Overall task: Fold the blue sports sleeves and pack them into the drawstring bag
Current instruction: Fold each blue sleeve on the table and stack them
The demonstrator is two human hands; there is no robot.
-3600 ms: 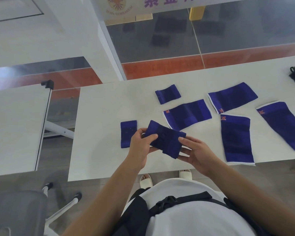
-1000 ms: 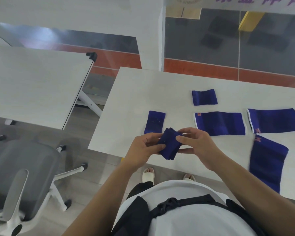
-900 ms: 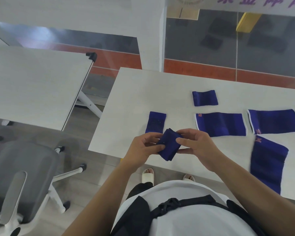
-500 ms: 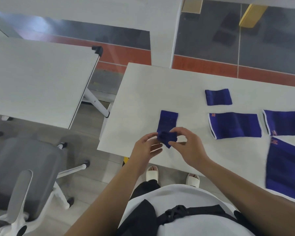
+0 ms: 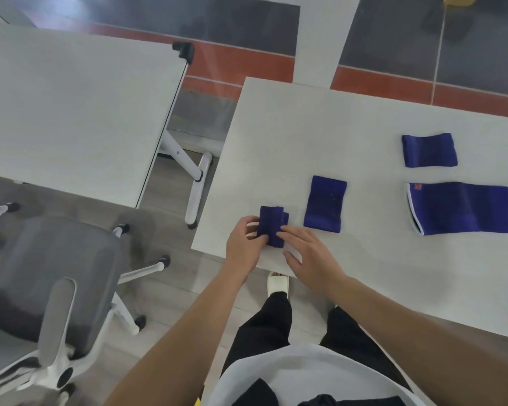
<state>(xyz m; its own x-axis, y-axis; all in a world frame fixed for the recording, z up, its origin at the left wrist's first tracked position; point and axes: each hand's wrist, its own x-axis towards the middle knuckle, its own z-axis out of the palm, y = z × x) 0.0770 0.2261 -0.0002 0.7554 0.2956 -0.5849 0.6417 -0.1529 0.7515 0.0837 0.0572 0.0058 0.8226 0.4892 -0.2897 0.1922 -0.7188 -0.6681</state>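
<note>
Both hands at folded sleeve [image 5: 272, 225] | left hand [image 5: 242, 250] — pinches left edge | right hand [image 5: 314, 259] — straight fingers resting on right edge

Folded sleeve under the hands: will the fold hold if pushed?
Probably floppy: the folded sleeve is soft cloth, layers offset at its right edge. May spring open if released; the right hand presses it flat, the left hand pinches its edge. Pushed, it likely bunches.

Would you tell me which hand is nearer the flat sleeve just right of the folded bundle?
Right. The right hand lies just left of the flat sleeve; the left hand sits beyond the folded bundle.
</note>
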